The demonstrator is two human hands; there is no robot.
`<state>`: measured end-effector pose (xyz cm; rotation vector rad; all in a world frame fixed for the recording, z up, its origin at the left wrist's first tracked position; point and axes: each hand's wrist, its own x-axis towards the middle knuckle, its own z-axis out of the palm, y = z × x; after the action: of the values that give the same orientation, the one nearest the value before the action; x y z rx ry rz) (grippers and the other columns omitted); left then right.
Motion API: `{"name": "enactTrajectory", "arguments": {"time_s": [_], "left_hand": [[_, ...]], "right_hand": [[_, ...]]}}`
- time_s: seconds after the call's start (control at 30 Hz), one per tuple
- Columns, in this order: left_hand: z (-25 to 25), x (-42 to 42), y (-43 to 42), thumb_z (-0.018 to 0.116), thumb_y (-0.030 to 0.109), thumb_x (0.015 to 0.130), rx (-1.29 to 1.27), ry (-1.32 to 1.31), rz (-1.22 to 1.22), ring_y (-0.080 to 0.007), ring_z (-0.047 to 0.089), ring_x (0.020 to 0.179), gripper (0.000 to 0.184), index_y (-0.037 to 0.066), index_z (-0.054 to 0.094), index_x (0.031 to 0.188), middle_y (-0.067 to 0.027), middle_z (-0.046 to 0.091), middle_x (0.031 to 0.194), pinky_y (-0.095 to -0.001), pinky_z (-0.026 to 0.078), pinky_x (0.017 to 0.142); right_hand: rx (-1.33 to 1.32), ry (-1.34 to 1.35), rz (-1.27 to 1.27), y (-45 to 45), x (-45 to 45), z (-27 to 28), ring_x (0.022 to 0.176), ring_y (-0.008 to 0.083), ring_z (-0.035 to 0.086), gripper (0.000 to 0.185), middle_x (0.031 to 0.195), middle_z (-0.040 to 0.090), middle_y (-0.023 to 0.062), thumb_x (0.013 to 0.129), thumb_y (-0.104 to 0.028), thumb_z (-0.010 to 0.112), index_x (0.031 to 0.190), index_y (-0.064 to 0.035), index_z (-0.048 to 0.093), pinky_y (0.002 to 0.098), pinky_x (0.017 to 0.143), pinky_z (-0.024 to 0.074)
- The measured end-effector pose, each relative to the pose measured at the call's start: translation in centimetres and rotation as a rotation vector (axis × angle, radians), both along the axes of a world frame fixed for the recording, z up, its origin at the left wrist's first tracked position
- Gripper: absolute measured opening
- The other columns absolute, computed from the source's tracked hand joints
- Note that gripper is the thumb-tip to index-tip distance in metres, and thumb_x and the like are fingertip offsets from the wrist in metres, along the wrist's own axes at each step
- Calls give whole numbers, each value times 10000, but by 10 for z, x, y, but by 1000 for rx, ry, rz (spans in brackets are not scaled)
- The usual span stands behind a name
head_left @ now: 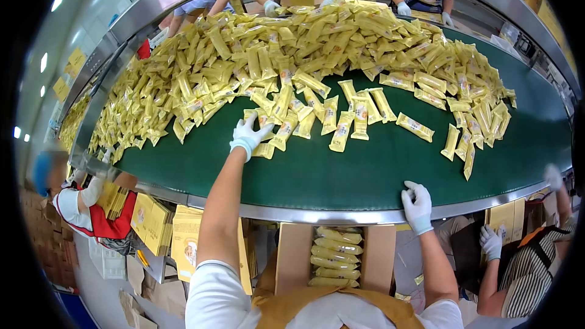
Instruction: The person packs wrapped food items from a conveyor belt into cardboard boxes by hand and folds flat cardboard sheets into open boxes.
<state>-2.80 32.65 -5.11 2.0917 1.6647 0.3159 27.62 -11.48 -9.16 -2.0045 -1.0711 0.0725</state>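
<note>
My left hand (248, 136), in a white glove, reaches over the green belt (292, 176) with its fingers spread. It touches a yellow wrapped packet (264, 150) at the near edge of a large heap (244, 67) of similar packets. At the belt's near metal rim rests my right hand (418, 206), also gloved, its fingers loosely bent and apart with nothing in them. Below the rim, in front of my body, stands an open cardboard box (294, 253). Several yellow packets (336, 258) lie stacked in a column inside it.
Loose packets (415, 127) lie between the heap and me. Flat yellow cartons (184, 244) stand at lower left. A co-worker in red (109, 225) is at left, another in stripes (530, 268) at right. Gloved hands (271, 7) of others show across the belt.
</note>
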Motion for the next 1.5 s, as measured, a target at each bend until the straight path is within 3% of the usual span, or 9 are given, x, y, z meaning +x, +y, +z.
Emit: {"name": "enactTrajectory", "arguments": {"time_s": [0.1, 0.37, 0.47, 0.57, 0.8, 1.03, 1.17, 1.33, 1.5], "left_hand": [[18, 39, -30, 616, 866, 674, 44, 217, -41, -347, 395, 1408, 1011, 298, 484, 1500, -186, 341, 1555, -536, 330, 1119], [16, 95, -122, 586, 778, 769, 157, 134, -469, -411, 413, 1351, 895, 117, 609, 1372, -286, 426, 1436, -503, 326, 1107], [13, 98, -169, 608, 721, 796, 229, 135, -689, -425, 424, 1338, 794, 189, 596, 1385, -312, 399, 1448, -500, 311, 1115], [15, 82, -178, 613, 555, 899, 189, 76, -868, -403, 467, 1323, 513, 307, 623, 1348, -275, 459, 1437, -486, 313, 1118], [10, 53, -159, 658, 320, 927, 116, 62, -625, -340, 595, 1144, 237, 188, 710, 1116, -171, 611, 1247, -437, 489, 936], [8, 78, -152, 698, 239, 846, 107, 165, -418, -361, 622, 1072, 511, 89, 560, 1315, -176, 633, 1150, -459, 524, 918], [4, 59, -132, 676, 208, 817, 26, 115, -326, -372, 619, 1039, 524, 35, 588, 1303, -194, 621, 1082, -444, 524, 912], [41, 66, -165, 739, 326, 804, -43, -57, -405, -364, 604, 1046, 657, 19, 566, 1358, -197, 607, 1122, -428, 510, 927], [34, 104, -193, 738, 326, 826, -75, 253, -426, -357, 622, 1109, 461, 47, 623, 1174, -181, 547, 1236, -448, 538, 948]], "right_hand": [[-63, -359, 1, 8, -16, 13, 739, 270, 544, 167, 767, 561, 48, 774, -132, 746, 930, -115, 690, 407, 697, 417], [-53, -178, -58, 17, -11, 8, 704, 242, 555, 165, 681, 545, 41, 808, -143, 745, 964, -104, 707, 407, 677, 422], [50, 171, -55, 36, -13, 13, 815, 295, 595, 278, 885, 610, 116, 819, -147, 741, 1077, -63, 678, 430, 807, 476], [72, -272, -103, 55, -20, 30, 979, 357, 566, 340, 1023, 599, 140, 792, -188, 771, 1070, -43, 641, 459, 869, 464], [83, -471, -74, 89, -18, 59, 918, 340, 591, 300, 937, 607, 126, 774, -235, 798, 941, -68, 613, 448, 825, 458], [-320, -494, 51, 151, 11, 21, 930, 341, 653, 438, 1003, 659, 167, 854, -293, 699, 1206, -53, 596, 451, 801, 534], [-355, -323, 55, 138, 27, 54, 927, 347, 672, 408, 1043, 679, 185, 843, -150, 669, 1230, -36, 608, 443, 835, 548], [-167, 186, 612, 102, 14, 111, 1011, 322, 655, 441, 1152, 664, 182, 805, -93, 731, 1227, -19, 623, 333, 917, 521], [-490, -398, 825, 106, -17, 67, 1036, 294, 615, 359, 1049, 656, 85, 749, -174, 797, 1089, -140, 688, 417, 924, 478]]}}
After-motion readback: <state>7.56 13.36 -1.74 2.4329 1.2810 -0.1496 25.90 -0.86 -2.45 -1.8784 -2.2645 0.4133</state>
